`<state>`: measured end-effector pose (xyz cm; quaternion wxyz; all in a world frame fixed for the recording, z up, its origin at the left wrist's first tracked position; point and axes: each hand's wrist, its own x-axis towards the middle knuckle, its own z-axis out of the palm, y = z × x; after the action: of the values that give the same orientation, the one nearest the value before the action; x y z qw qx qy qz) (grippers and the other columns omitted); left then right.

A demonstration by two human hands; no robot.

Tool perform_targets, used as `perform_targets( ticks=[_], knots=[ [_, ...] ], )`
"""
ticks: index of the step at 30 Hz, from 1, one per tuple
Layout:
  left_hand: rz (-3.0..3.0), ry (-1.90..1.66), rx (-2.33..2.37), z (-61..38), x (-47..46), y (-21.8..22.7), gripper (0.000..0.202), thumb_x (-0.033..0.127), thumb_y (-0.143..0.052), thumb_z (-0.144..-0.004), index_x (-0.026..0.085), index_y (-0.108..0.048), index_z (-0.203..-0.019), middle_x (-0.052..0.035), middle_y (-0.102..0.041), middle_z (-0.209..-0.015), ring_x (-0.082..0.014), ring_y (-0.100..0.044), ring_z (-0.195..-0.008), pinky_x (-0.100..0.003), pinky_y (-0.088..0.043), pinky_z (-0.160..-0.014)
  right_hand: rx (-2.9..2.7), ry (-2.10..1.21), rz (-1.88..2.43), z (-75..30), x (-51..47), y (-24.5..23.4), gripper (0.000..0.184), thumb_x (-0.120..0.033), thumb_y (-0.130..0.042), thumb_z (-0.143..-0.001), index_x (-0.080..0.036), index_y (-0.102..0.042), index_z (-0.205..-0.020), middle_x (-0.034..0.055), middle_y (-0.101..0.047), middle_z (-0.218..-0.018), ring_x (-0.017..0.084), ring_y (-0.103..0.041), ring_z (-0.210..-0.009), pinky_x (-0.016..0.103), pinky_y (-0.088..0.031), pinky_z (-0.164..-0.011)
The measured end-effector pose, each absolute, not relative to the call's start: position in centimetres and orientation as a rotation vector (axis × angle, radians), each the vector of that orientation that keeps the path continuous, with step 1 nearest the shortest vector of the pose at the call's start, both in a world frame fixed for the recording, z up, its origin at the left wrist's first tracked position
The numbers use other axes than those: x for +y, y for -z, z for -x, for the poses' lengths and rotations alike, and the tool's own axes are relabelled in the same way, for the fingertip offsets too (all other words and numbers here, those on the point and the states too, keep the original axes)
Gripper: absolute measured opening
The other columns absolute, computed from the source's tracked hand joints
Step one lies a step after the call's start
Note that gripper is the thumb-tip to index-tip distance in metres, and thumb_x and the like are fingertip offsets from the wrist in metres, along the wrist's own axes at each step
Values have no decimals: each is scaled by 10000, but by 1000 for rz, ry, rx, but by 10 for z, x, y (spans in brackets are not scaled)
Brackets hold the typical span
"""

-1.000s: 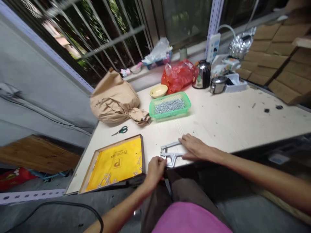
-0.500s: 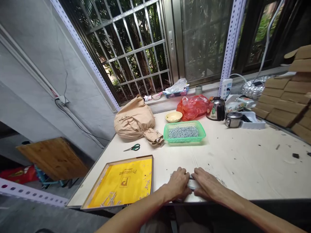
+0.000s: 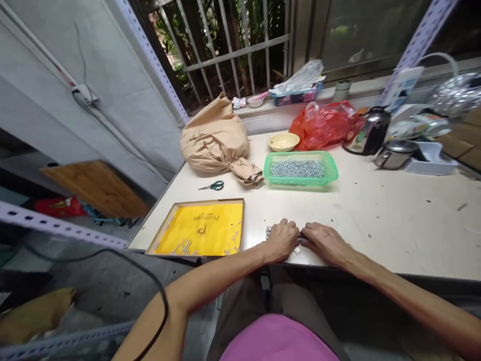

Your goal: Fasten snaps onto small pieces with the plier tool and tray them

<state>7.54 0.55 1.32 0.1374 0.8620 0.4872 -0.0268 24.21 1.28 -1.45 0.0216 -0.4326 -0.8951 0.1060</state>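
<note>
Near the front edge of the table [image 3: 376, 225], my left hand [image 3: 282, 241] is closed with its fingers curled down. The end of a small flat piece with dark holes [image 3: 268, 232] sticks out on its left side. My right hand [image 3: 326, 242] lies close beside it, its fingers bent and pressed down toward the same spot. A thin dark strip shows in the narrow gap between the hands. My fingers hide most of what they hold, so its kind cannot be made out.
At left lies a shallow tray with a yellow sheet [image 3: 203, 225] and small loose pieces; scissors [image 3: 216, 185] lie behind it. Further back are a green basket [image 3: 330, 173] of small metal parts, a brown paper bag [image 3: 214, 140], a bowl [image 3: 283, 142], a red bag [image 3: 319, 128] and a kettle [image 3: 370, 131].
The view has tilted down, so table items appear higher and my lap shows. Both hands stay together at the table's front edge; the pale gap between them looks narrower.
</note>
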Motion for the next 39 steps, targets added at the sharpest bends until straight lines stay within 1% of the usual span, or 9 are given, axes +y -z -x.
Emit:
perform_targets(
  ticks=[5, 8, 10, 13, 18, 27, 32, 36, 39],
  knots=[
    [-2491, -116, 1554, -76, -13, 3, 372, 313, -546, -857, 111, -536, -1169, -145, -563, -1158, -280, -488, -1102, -402, -467, -879, -2628, -231, 1179, -255, 16, 43, 403, -335, -493, -863, -162, -517, -1226, 154, -548, -1174, 283, -506, -1094, 416, -453, -871],
    [-2493, -338, 1568, -66, -33, 6, 417, 305, -528, -881, 128, -483, -1255, -142, -476, -1317, -255, -441, -1194, -390, -408, -978, -2584, -181, 1084, -258, 16, 57, 454, -368, -491, -855, -158, -500, -1258, 186, -442, -1338, 316, -386, -1263, 491, -384, -985],
    [-2429, -443, 1635, -43, -43, -1, 339, 294, -500, -900, 160, -540, -1209, -115, -506, -1288, -224, -465, -1164, -346, -416, -964, -2605, -179, 1050, -258, 12, 60, 432, -376, -502, -850, -164, -533, -1225, 182, -435, -1355, 325, -357, -1293, 514, -357, -1011],
    [-2251, -464, 1980, 21, -52, -23, 254, 263, -442, -926, 194, -641, -1067, -82, -601, -1090, -199, -517, -1030, -309, -438, -891, -2625, -247, 1055, -258, 2, 60, 407, -390, -491, -861, -187, -564, -1205, 159, -483, -1325, 309, -402, -1268, 492, -374, -1012],
    [-1871, -62, 2521, 142, -69, -52, 256, 275, -470, -900, 159, -697, -880, -107, -621, -945, -253, -526, -988, -330, -444, -783, -2564, -315, 1145, -255, -8, 66, 421, -427, -397, -908, -194, -589, -1201, 138, -555, -1232, 273, -521, -1130, 432, -429, -969],
    [-2205, -229, 2076, 113, -34, -28, 276, 290, -437, -921, 196, -694, -955, -68, -614, -956, -190, -538, -972, -275, -416, -828, -2583, -275, 1264, -230, -10, 48, 375, -337, -356, -936, -180, -625, -1145, 128, -586, -1082, 257, -528, -988, 398, -456, -862],
    [-2294, -4, 1953, 75, 7, -17, 288, 256, -422, -911, 164, -693, -888, -97, -579, -941, -221, -508, -971, -302, -408, -779, -2572, -219, 1259, -226, -16, 33, 335, -261, -372, -936, -185, -609, -1160, 125, -564, -1119, 241, -507, -995, 367, -432, -854],
    [-2333, 148, 1948, 67, 19, -17, 293, 183, -386, -900, 141, -669, -838, -104, -573, -930, -226, -501, -957, -304, -399, -760, -2721, -142, 1017, -211, -11, 10, 306, -194, -386, -932, -221, -610, -1140, 101, -572, -1064, 212, -496, -940, 324, -394, -793],
    [-2375, 181, 1893, 69, 19, -17, 284, 165, -385, -894, 134, -654, -807, -117, -576, -923, -233, -507, -933, -317, -403, -746, -2982, -99, 662, -190, 2, -1, 217, -217, -436, -925, -208, -640, -997, 80, -573, -960, 191, -489, -847, 311, -366, -727]
  ],
)
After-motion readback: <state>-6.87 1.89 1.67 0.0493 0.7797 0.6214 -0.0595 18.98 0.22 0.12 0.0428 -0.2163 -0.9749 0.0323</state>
